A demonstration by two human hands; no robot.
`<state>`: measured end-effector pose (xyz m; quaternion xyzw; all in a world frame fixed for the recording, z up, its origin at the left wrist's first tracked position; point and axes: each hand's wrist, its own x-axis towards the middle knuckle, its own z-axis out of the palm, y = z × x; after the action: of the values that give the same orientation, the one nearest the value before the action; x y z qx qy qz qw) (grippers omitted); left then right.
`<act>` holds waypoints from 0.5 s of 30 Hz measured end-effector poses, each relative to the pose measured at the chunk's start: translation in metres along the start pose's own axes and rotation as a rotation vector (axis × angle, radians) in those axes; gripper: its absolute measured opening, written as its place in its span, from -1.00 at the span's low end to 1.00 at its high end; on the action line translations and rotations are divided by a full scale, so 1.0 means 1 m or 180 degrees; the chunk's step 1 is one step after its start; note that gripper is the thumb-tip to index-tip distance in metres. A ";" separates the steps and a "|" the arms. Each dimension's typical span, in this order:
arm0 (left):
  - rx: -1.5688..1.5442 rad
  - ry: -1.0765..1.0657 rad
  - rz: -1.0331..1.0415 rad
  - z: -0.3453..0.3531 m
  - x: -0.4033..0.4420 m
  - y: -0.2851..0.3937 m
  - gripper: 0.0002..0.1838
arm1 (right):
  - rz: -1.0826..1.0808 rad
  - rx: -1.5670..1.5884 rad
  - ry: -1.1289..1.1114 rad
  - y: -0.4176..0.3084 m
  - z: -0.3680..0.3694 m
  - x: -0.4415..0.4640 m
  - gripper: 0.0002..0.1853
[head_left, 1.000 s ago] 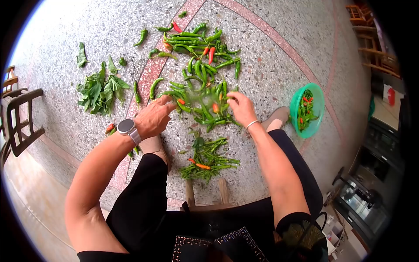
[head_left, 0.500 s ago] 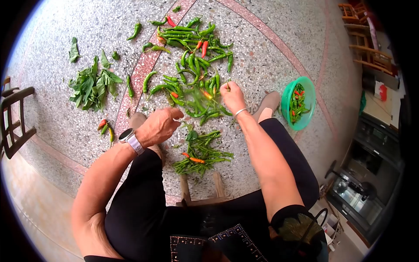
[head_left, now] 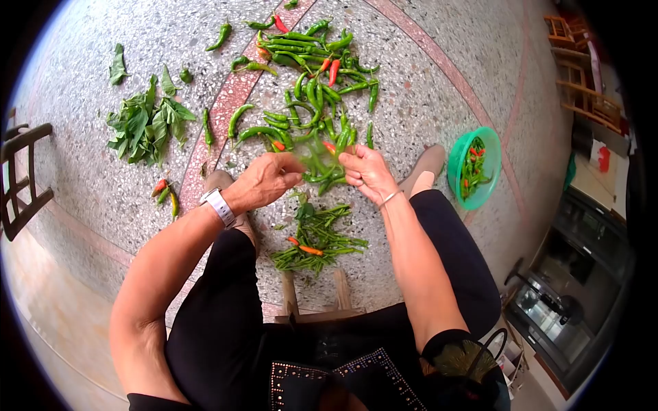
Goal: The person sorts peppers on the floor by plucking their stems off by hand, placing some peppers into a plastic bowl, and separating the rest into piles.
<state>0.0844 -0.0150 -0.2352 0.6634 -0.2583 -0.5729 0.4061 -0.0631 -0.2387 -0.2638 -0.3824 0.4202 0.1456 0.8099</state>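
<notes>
My left hand (head_left: 267, 179), with a watch (head_left: 218, 207) on its wrist, hovers over the floor. Its thumb and fingers are drawn together; what they hold, if anything, is blurred. Facing it, my right hand (head_left: 368, 171) wears a thin bracelet (head_left: 391, 198). Its fingertips are pinched by an orange-red chili pepper (head_left: 329, 147), and I cannot make out what is in them. Beyond both hands spreads a loose heap of green chili peppers (head_left: 295, 46) with a few red ones. Nearer to me lies a pile of thin green pieces (head_left: 322, 229) with orange peppers on it.
At right stands a green plastic basket (head_left: 454, 168) with peppers inside. Green leaves (head_left: 147, 123) are heaped at left, near a few separate peppers (head_left: 164, 194). A wooden chair (head_left: 27, 178) is at the left edge; a dark cabinet (head_left: 576, 274) is at right.
My right hand has come down and inward, turning its palm side into view. My left hand has moved right and slightly up, so the two hands are closer together.
</notes>
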 end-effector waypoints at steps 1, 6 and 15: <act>-0.0150 -0.0036 -0.0008 0.001 -0.001 0.001 -0.68 | -0.0028 0.0173 -0.0065 0.003 0.006 -0.005 -0.82; -0.0731 -0.0141 -0.0136 0.008 -0.002 0.007 -0.62 | -0.0186 0.0958 -0.0311 0.018 0.039 -0.022 -0.82; -0.1585 -0.0149 -0.0183 0.010 -0.005 0.018 -0.65 | -0.0153 0.1209 -0.0555 0.031 0.063 -0.022 -0.81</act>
<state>0.0755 -0.0233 -0.2173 0.5366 -0.0995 -0.6455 0.5344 -0.0578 -0.1700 -0.2396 -0.2188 0.3592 0.0769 0.9040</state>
